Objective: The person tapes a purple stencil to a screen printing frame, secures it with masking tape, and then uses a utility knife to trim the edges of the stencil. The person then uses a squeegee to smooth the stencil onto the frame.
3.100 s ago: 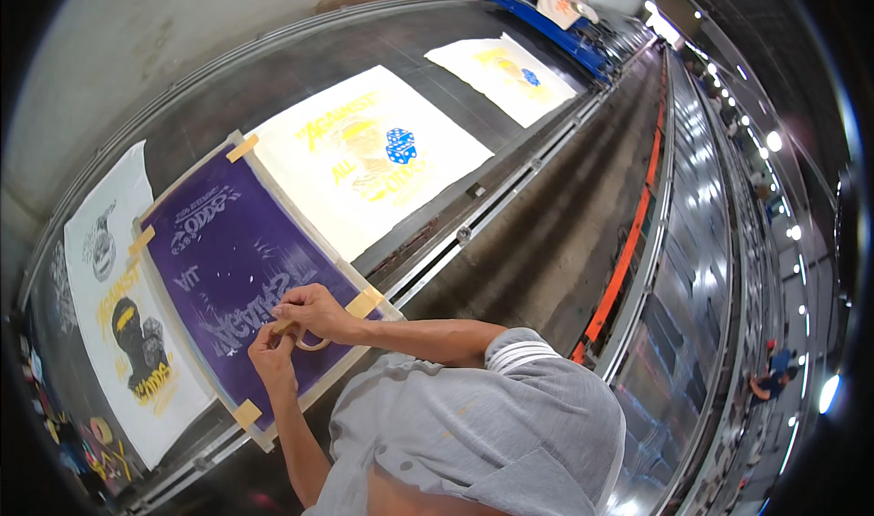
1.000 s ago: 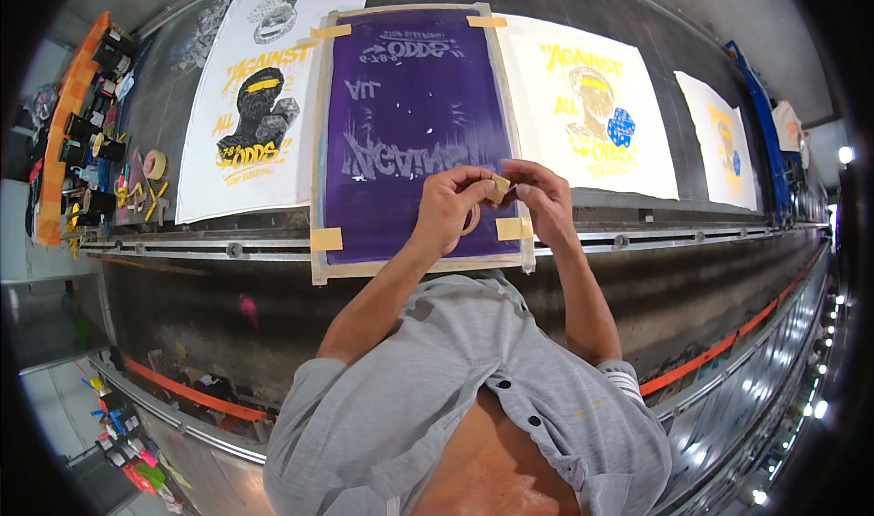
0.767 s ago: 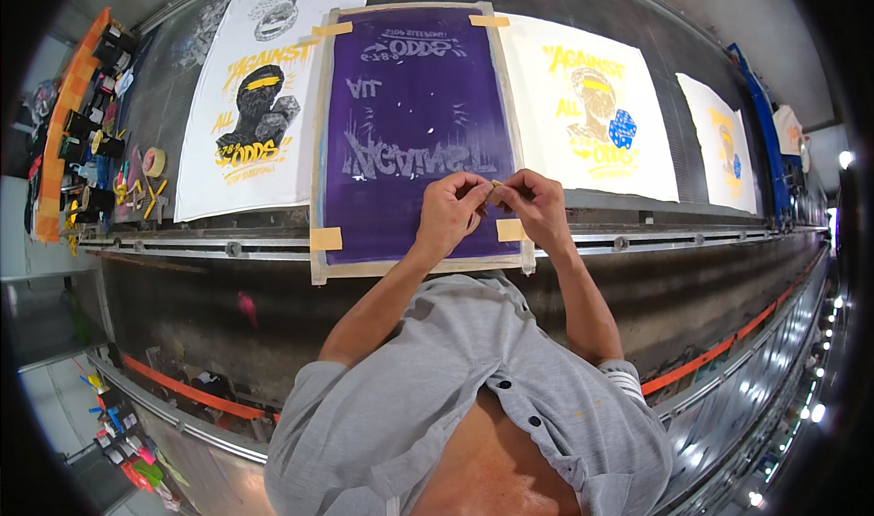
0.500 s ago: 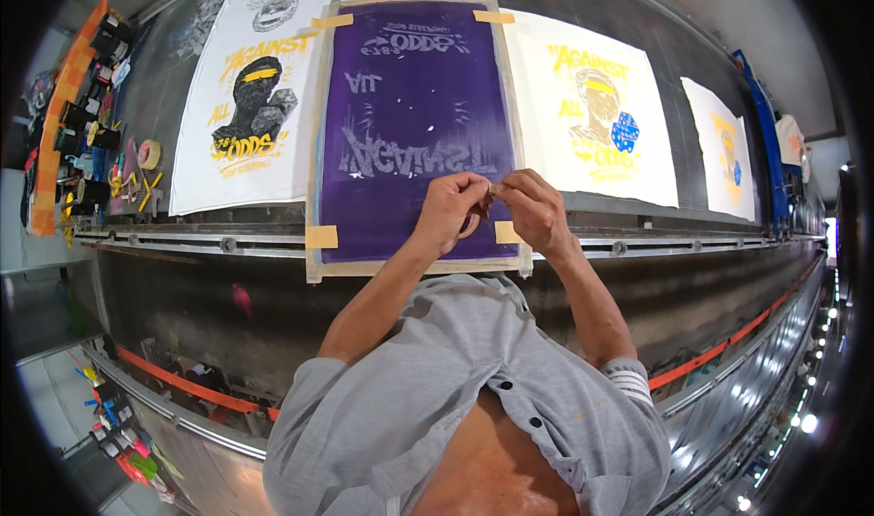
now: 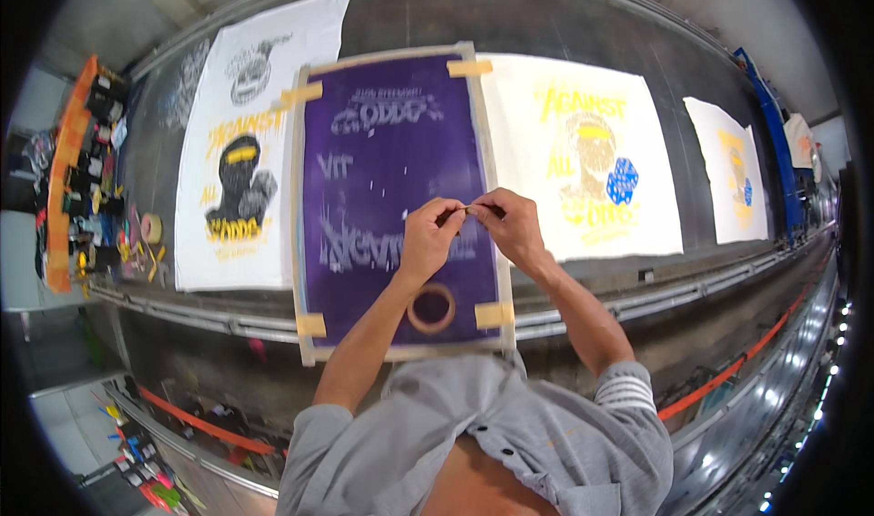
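My left hand (image 5: 428, 238) and my right hand (image 5: 514, 229) meet over the lower-middle part of a purple printing screen (image 5: 346, 206), thumbs and fingers pinched on a short, narrow strip of tan tape (image 5: 466, 208) stretched between them. A tape roll (image 5: 452, 308) lies flat on the screen below my hands, touched by neither. The screen has pale, mirrored lettering and a taped border, with patches of tan tape (image 5: 494, 316) at its corners. It lies between a white printed sheet (image 5: 196, 261) on the left and a brighter one (image 5: 651, 224) on the right, both with yellow designs.
The long dark printing table (image 5: 410, 20) has metal rails (image 5: 637, 293) along its near edge. A smaller printed sheet (image 5: 724, 215) lies at the right, beside a blue frame (image 5: 785, 143). An orange-edged rack of containers (image 5: 73, 179) and assorted tools (image 5: 146, 252) sit at the left.
The tape roll, earlier hanging at my fingers, now rests on the screen below them. The view has shifted, so the screen sits lower in the picture. My hands remain pinched together.
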A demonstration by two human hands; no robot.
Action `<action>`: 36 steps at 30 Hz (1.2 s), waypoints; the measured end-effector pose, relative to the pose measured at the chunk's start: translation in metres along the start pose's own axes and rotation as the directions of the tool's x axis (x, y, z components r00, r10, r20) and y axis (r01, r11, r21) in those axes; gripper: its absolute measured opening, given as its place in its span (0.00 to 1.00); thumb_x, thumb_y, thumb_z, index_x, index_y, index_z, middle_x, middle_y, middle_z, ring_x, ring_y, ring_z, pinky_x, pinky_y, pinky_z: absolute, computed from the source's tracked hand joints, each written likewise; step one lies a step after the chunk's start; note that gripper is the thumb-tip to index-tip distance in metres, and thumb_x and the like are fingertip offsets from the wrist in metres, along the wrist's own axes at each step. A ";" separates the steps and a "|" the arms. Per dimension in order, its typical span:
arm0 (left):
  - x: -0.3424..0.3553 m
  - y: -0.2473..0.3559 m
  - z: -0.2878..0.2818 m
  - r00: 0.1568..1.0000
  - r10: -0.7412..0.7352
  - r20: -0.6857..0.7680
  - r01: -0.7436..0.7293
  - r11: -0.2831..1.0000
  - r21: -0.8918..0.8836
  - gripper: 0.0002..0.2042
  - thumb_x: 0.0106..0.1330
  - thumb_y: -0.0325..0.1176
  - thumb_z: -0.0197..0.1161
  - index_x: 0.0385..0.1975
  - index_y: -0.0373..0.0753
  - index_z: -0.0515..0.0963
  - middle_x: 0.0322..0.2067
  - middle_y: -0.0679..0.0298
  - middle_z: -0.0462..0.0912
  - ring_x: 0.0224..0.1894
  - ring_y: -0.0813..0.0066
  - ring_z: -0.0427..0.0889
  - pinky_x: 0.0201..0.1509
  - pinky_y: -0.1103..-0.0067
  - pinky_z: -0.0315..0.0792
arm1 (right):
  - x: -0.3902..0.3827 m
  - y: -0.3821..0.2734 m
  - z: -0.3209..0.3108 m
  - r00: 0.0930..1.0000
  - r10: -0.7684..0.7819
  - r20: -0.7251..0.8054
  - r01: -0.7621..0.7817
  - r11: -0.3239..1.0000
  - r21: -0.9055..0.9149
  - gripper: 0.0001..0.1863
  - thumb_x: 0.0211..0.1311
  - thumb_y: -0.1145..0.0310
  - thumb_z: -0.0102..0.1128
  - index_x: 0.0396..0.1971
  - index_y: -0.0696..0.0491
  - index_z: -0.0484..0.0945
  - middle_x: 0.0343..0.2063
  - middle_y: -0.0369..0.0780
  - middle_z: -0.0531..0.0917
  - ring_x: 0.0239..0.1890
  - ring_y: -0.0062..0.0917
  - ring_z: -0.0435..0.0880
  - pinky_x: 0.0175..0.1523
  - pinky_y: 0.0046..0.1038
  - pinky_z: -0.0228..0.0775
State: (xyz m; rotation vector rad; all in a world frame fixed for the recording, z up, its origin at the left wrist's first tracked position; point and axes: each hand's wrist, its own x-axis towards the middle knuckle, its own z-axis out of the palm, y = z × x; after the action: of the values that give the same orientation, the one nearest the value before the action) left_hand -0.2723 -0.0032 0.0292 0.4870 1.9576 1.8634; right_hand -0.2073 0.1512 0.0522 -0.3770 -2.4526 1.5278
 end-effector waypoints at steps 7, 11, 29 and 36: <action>0.138 -0.032 0.061 0.967 -0.251 -0.035 0.189 0.804 -0.564 0.07 0.70 0.28 0.61 0.37 0.29 0.81 0.31 0.64 0.83 0.32 0.77 0.81 0.39 0.79 0.75 | 0.115 0.072 0.000 0.910 0.406 -0.081 -0.189 0.582 0.791 0.11 0.58 0.70 0.68 0.32 0.64 0.84 0.23 0.38 0.83 0.26 0.19 0.79 0.35 0.22 0.70; 0.212 -0.057 0.078 0.983 -0.161 -0.094 0.177 0.962 0.206 0.13 0.63 0.38 0.70 0.30 0.31 0.82 0.32 0.59 0.83 0.33 0.72 0.81 0.38 0.75 0.73 | 0.165 0.146 -0.022 0.850 0.446 -0.280 -0.162 0.727 0.667 0.10 0.58 0.68 0.68 0.27 0.62 0.83 0.20 0.36 0.81 0.24 0.16 0.76 0.31 0.20 0.66; 0.368 -0.138 0.028 0.968 -0.144 -0.208 0.072 0.945 -0.318 0.07 0.67 0.28 0.63 0.30 0.31 0.83 0.25 0.70 0.79 0.28 0.85 0.68 0.35 0.86 0.61 | 0.294 0.199 -0.043 0.905 0.426 0.008 -0.360 0.754 0.550 0.06 0.59 0.73 0.64 0.27 0.60 0.83 0.20 0.35 0.80 0.22 0.18 0.75 0.29 0.23 0.66; 0.373 -0.130 0.021 0.982 -0.165 -0.095 0.134 0.953 -0.273 0.08 0.68 0.30 0.64 0.36 0.30 0.83 0.27 0.69 0.80 0.27 0.85 0.69 0.33 0.84 0.64 | 0.364 0.212 -0.004 0.934 0.355 -0.031 -0.356 0.931 -0.074 0.14 0.51 0.64 0.70 0.18 0.61 0.81 0.14 0.42 0.81 0.17 0.26 0.80 0.27 0.28 0.71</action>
State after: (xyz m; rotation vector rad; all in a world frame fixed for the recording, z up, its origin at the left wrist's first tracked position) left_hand -0.5804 0.1962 -0.1172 0.1476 1.7226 2.0535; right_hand -0.5281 0.3655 -0.1167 -0.8895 -2.5380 1.5470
